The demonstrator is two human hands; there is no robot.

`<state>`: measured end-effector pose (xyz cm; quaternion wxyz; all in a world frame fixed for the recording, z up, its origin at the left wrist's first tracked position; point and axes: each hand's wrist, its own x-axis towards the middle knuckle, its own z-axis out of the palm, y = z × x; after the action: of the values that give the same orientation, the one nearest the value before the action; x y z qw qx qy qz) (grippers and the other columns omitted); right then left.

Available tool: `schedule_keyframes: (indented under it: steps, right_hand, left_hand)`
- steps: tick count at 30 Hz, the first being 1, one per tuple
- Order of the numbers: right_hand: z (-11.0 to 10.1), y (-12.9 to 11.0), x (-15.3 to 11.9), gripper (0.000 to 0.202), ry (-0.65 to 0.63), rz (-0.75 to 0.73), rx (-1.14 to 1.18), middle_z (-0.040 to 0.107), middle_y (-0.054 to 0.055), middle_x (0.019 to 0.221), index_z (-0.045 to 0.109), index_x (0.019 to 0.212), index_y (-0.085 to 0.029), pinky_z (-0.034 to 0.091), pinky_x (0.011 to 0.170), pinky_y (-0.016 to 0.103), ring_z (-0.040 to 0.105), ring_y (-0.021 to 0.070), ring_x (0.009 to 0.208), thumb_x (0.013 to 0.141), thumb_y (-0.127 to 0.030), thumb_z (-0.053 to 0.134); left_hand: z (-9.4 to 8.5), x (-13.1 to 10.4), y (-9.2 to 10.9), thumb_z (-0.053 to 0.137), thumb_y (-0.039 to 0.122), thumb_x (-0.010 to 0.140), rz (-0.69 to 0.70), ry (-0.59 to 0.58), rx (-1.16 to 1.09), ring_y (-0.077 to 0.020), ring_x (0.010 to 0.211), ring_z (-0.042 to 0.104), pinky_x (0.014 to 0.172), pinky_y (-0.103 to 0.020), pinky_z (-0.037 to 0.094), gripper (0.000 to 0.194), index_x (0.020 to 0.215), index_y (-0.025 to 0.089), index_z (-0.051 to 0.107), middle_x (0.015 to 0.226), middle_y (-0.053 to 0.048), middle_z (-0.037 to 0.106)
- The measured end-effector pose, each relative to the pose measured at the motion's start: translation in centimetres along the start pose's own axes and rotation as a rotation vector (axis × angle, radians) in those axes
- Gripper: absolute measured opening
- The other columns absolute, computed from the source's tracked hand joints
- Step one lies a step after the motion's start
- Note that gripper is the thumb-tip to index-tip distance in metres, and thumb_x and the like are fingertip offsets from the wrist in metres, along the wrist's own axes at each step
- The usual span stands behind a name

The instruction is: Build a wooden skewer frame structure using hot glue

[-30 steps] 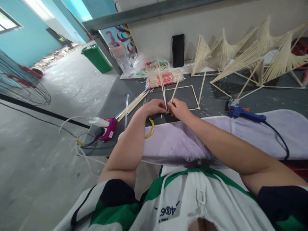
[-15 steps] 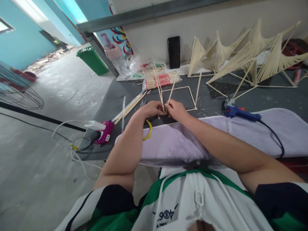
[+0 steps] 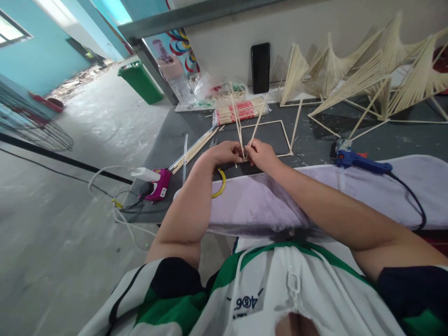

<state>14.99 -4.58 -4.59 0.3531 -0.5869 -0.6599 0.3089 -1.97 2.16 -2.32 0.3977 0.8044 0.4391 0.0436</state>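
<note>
Nearest to the person, a lilac cloth (image 3: 252,200) covers the near edge of the grey table (image 3: 315,135), and on it lies a yellow curved handle (image 3: 224,181), just beside the left forearm, which hides part of it. A little farther, the left hand (image 3: 229,151) has its fingers drawn together at the foot of at least 2 standing sticks (image 3: 237,120); if it really grips them, I cannot tell. The right hand (image 3: 261,153) pinches narrowly the low end of a slanted stick (image 3: 259,119). Compared with the 2 earlier pictures, only the view has shifted slightly; the hands remain at the same corner, so I judge that the work is now in careful steadying. This corner is the near left of the thin stick frame (image 3: 286,137), which lies flat on the table; the fingers cover the joint. Another stick (image 3: 297,125) leans up at its near right corner. To the right, a blue glue gun (image 3: 364,161) rests well apart from the hands, its cord trailing nearer. To the left are a pink power adapter (image 3: 161,185) and loose sticks (image 3: 194,151). Beyond the frame, a stick packet (image 3: 241,111) limits the space; farther stand a black phone (image 3: 261,68) and, at right, fan-shaped stick models (image 3: 350,88).
</note>
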Motion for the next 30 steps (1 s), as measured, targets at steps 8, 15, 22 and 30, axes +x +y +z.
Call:
schedule_keyframes:
  steps: [8,15,22,30]
  right_hand:
    - [0.06,0.04,0.09,0.016,0.002,0.004,0.018,0.058,-0.005,0.056,0.057,0.084,-0.021,0.043,0.061,0.024,0.059,0.0133,0.055,0.095,-0.029,0.048]
    - [0.13,0.15,0.15,0.016,-0.007,-0.003,0.038,0.058,-0.005,0.055,0.056,0.084,-0.021,0.043,0.061,0.024,0.060,0.0131,0.054,0.095,-0.028,0.048]
    - [0.31,0.35,0.23,0.016,-0.003,0.004,0.036,0.060,-0.004,0.056,0.056,0.084,-0.021,0.044,0.062,0.024,0.061,0.0136,0.055,0.095,-0.029,0.047]
    - [0.32,0.38,0.15,0.015,0.013,-0.019,0.026,0.059,-0.005,0.055,0.056,0.084,-0.021,0.043,0.063,0.024,0.061,0.0133,0.056,0.095,-0.028,0.047]
  left_hand:
    - [0.33,0.41,-0.78,0.072,0.022,0.065,0.030,0.015,-0.019,-0.0097,0.068,0.051,0.068,-0.023,0.038,0.023,0.085,0.015,0.065,0.072,0.003,0.058]
    - [0.39,0.44,-0.68,0.072,0.022,0.065,0.038,0.020,-0.007,-0.0094,0.062,0.048,0.063,-0.024,0.036,0.019,0.081,0.013,0.068,0.067,0.003,0.057]
    - [0.25,0.51,-0.58,0.072,0.024,0.064,0.023,0.010,0.013,-0.0100,0.065,0.051,0.063,-0.023,0.036,0.021,0.082,0.014,0.068,0.070,0.002,0.061]
    - [0.31,0.51,-0.51,0.071,0.022,0.063,0.035,-0.010,-0.030,-0.0090,0.063,0.048,0.062,-0.023,0.035,0.022,0.083,0.014,0.068,0.067,0.003,0.057]
